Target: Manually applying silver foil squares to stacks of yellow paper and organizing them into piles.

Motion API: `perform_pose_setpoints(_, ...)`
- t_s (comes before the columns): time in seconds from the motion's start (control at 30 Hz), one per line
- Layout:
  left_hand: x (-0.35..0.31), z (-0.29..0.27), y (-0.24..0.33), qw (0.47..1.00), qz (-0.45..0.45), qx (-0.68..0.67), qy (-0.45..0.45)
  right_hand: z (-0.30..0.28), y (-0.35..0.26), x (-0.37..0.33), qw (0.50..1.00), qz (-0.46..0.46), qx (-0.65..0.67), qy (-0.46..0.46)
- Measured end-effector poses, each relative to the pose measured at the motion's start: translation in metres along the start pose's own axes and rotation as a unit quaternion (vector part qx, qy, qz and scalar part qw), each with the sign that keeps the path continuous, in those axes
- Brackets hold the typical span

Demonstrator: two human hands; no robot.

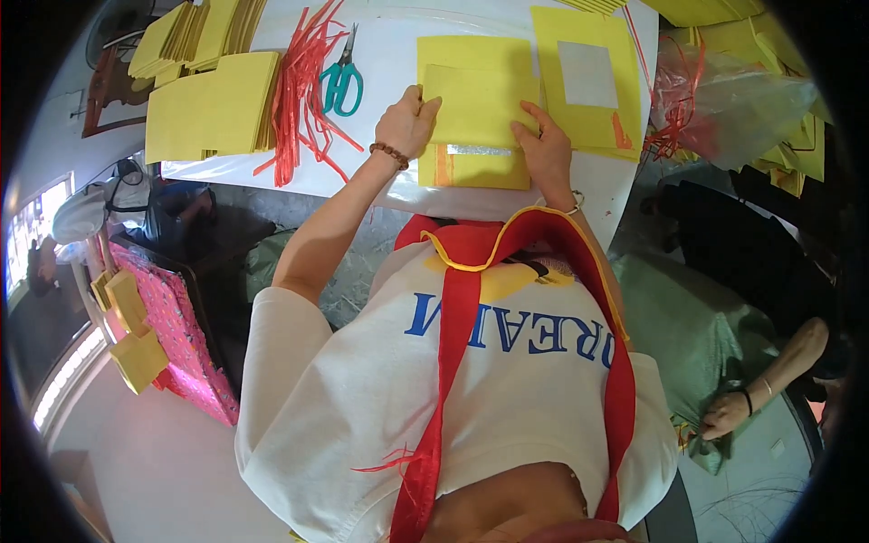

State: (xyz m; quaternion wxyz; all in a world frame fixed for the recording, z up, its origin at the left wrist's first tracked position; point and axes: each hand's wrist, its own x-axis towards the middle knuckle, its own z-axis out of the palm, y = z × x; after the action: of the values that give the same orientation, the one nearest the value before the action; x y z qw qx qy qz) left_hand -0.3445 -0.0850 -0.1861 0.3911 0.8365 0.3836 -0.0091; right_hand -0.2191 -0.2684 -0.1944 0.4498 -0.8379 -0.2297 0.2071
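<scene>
Worktable (pixel 380 185), white top, fills the upper part of the head view. Stacks of yellow paper (pixel 213 113) sit at its left end, beside a tangle of red strips (pixel 303 90) and teal-handled scissors (pixel 342 81). A yellow sheet with a white square (pixel 584 77) lies to the right.

Left hand (pixel 407 122) pinches the left edge of a yellow folded sheet (pixel 475 104), fingers closed on it. Right hand (pixel 543 149) presses flat on the sheet's lower right corner, fingers spread, not gripping. The sheet lies on another yellow piece with a silvery strip (pixel 478 150) at the table's near edge.

Floor pale, room dim at left; a pink patterned panel (pixel 176 330) leans there. Clear plastic bag (pixel 733 104) at right, contents blurred. Another person's hand (pixel 729 414) shows lower right, body cut off by the rim.
</scene>
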Motion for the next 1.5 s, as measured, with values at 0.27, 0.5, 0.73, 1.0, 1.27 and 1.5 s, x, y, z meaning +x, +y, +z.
perform_pose_setpoints(0.27,-0.009,-0.009,0.03,0.938,0.229,0.113,0.236,-0.004,-0.01,-0.003,0.998,0.039,-0.041,-0.004)
perform_pose_setpoints(0.5,-0.004,0.026,0.04,0.87,0.396,0.272,0.11,0.002,-0.003,-0.002,0.999,0.003,-0.038,0.016)
perform_pose_setpoints(0.73,-0.001,0.038,0.027,0.875,0.382,0.281,0.099,-0.003,0.001,-0.003,0.999,0.006,0.039,0.004)
perform_pose_setpoints(1.0,-0.002,0.039,0.026,0.873,0.371,0.307,0.079,0.002,0.003,-0.053,0.896,-0.31,-0.305,-0.087)
perform_pose_setpoints(1.27,-0.002,0.019,0.027,0.89,0.421,0.164,0.063,0.01,0.014,-0.05,0.897,-0.29,-0.321,-0.088)
perform_pose_setpoints(1.5,-0.008,0.018,0.013,0.811,0.489,0.319,-0.004,-0.005,0.019,-0.04,0.925,-0.304,-0.198,-0.11)
